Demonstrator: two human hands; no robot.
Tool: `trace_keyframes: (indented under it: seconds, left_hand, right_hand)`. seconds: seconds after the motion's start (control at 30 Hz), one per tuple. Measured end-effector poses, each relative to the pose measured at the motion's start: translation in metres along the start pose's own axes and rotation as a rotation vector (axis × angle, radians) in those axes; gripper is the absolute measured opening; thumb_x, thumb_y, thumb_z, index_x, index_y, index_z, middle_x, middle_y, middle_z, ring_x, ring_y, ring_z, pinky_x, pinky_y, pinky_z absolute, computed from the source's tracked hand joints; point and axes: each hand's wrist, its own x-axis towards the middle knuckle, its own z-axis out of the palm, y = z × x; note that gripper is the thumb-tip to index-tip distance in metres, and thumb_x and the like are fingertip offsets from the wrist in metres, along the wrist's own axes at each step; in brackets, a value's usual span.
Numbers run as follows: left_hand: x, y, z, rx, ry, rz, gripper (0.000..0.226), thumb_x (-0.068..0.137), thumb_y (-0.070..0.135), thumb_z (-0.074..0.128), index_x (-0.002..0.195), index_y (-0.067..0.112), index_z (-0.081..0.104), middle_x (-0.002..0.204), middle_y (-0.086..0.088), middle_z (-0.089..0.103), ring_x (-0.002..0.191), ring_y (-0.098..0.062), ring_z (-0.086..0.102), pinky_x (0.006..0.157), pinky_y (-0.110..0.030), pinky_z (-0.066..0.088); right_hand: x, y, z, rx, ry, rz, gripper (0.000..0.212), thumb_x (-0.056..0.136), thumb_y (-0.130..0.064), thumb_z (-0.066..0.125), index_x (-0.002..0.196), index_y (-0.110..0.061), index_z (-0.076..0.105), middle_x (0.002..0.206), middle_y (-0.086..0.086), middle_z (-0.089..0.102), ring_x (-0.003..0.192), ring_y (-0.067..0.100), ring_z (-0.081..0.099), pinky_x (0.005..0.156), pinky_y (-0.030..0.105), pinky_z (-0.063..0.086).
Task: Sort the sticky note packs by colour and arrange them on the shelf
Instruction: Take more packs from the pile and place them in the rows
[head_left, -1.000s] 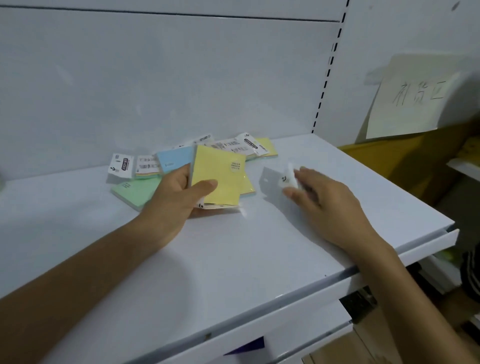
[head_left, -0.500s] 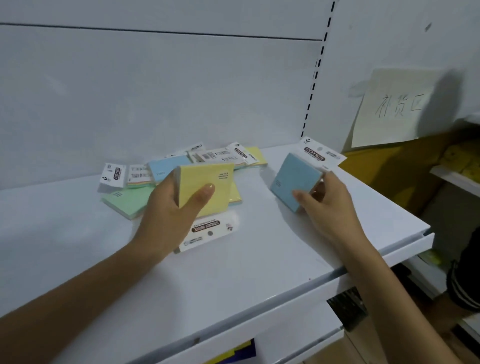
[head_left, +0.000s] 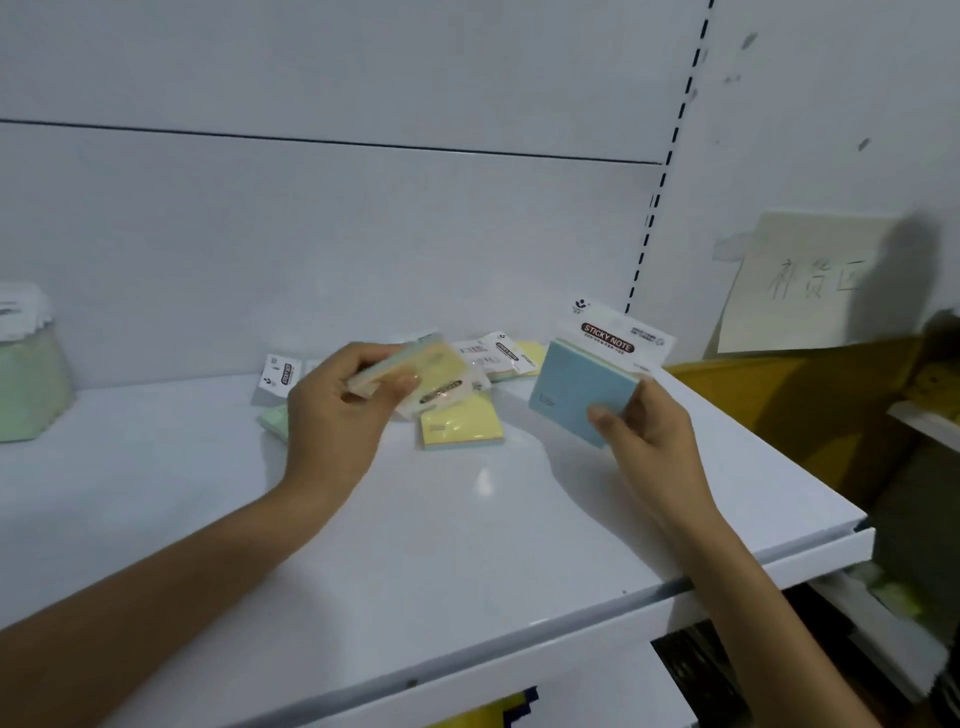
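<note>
The left hand (head_left: 337, 415) grips a blurred yellow pack (head_left: 415, 366) raised off the shelf (head_left: 467, 545); the right hand (head_left: 649, 431) pinches the lower corner of a tilted blue pack (head_left: 576, 389), its "STICKY NOTE" header uppermost. Between the hands a second yellow pack (head_left: 460, 423) lies flat, more packs (head_left: 511, 356) heaped just behind it, and a green pack (head_left: 274, 418) shows at the left hand's outer side. Beyond the right hand a paper sign (head_left: 800, 291) hangs on the wall.

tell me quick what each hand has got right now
Left hand: grips a yellow sticky note pack, blurred.
Right hand: grips a blue sticky note pack by its lower corner.
</note>
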Motion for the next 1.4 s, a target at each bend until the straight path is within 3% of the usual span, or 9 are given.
trace_keyframes:
  seconds: [0.1,0.2,0.3,0.43,0.53,0.73,0.93,1.17,1.4]
  left_hand:
    - [0.017,-0.001,-0.009,-0.292,0.163,-0.315,0.023,0.079,0.003,0.071,0.081,0.019,0.053,0.090,0.003,0.065,0.084,-0.018,0.066,0.064,-0.026,0.059]
    - [0.025,0.001,-0.017,-0.436,0.191,-0.521,0.020,0.082,0.003,0.067,0.088,0.012,0.051,0.097,-0.006,0.064,0.087,-0.020,0.065,0.068,-0.029,0.059]
    - [0.026,0.005,-0.034,-0.414,0.165,-0.578,0.023,0.081,0.011,0.069,0.100,0.009,0.057,0.107,-0.011,0.068,0.095,-0.025,0.067,0.080,-0.040,0.056]
    - [0.012,0.013,-0.072,-0.494,0.064,-0.558,0.037,0.084,0.010,0.064,0.119,0.006,0.056,0.116,-0.009,0.067,0.099,-0.022,0.067,0.082,-0.034,0.056]
    - [0.000,0.018,-0.105,-0.518,0.062,-0.542,0.031,0.085,0.008,0.060,0.116,0.012,0.059,0.107,-0.002,0.071,0.091,-0.015,0.068,0.071,-0.027,0.056]
    - [-0.025,0.019,-0.168,-0.647,0.235,-0.643,0.020,0.091,0.023,0.052,0.107,0.021,0.063,0.101,0.000,0.074,0.088,-0.015,0.070,0.073,-0.034,0.057]
    - [-0.043,0.009,-0.240,-0.407,0.314,-0.648,0.025,0.089,0.025,0.056,0.113,0.020,0.063,0.111,-0.007,0.071,0.100,-0.023,0.066,0.089,-0.036,0.051]
    - [-0.051,0.000,-0.345,0.031,0.214,-0.627,0.020,0.085,0.016,0.064,0.101,0.004,0.062,0.092,-0.005,0.072,0.079,-0.015,0.067,0.071,-0.027,0.058]
    - [-0.034,-0.029,-0.427,0.110,0.190,-0.634,0.016,0.088,0.011,0.061,0.103,0.013,0.057,0.098,-0.008,0.068,0.090,-0.023,0.066,0.071,-0.032,0.059]
  right_hand:
    - [0.003,-0.018,0.014,0.283,-0.008,0.103,0.035,0.087,-0.001,0.058,0.098,-0.034,0.056,0.097,-0.011,0.066,0.090,0.008,0.064,0.076,0.034,0.055]
    - [0.004,-0.039,0.035,0.426,-0.134,0.178,0.031,0.087,-0.001,0.059,0.110,-0.022,0.060,0.095,0.000,0.070,0.088,0.016,0.067,0.074,0.035,0.055]
    - [0.002,-0.060,0.062,0.476,-0.288,0.158,0.029,0.088,-0.003,0.058,0.113,-0.017,0.060,0.096,0.001,0.071,0.082,0.013,0.067,0.063,0.025,0.055]
    - [-0.008,-0.077,0.103,0.458,-0.403,0.121,0.022,0.091,-0.008,0.056,0.111,-0.017,0.061,0.093,-0.002,0.070,0.084,0.015,0.067,0.069,0.034,0.055]
    - [-0.014,-0.087,0.131,0.478,-0.498,0.120,0.019,0.092,-0.008,0.055,0.106,-0.020,0.061,0.091,-0.002,0.069,0.080,0.009,0.068,0.069,0.034,0.058]
    - [-0.027,-0.122,0.194,0.494,-0.723,0.196,0.025,0.094,-0.012,0.053,0.118,-0.017,0.057,0.103,0.008,0.064,0.091,0.022,0.065,0.066,0.035,0.060]
    - [-0.047,-0.164,0.262,0.530,-0.817,0.159,0.029,0.095,-0.013,0.050,0.124,-0.019,0.052,0.111,0.006,0.063,0.096,0.019,0.063,0.072,0.037,0.060]
    - [-0.076,-0.199,0.330,0.524,-0.860,0.139,0.027,0.094,-0.013,0.052,0.121,-0.018,0.054,0.111,0.006,0.064,0.093,0.017,0.065,0.066,0.034,0.060]
    - [-0.089,-0.233,0.391,0.562,-0.717,0.260,0.010,0.092,-0.012,0.056,0.097,-0.021,0.057,0.101,0.005,0.063,0.092,0.021,0.064,0.069,0.038,0.060]
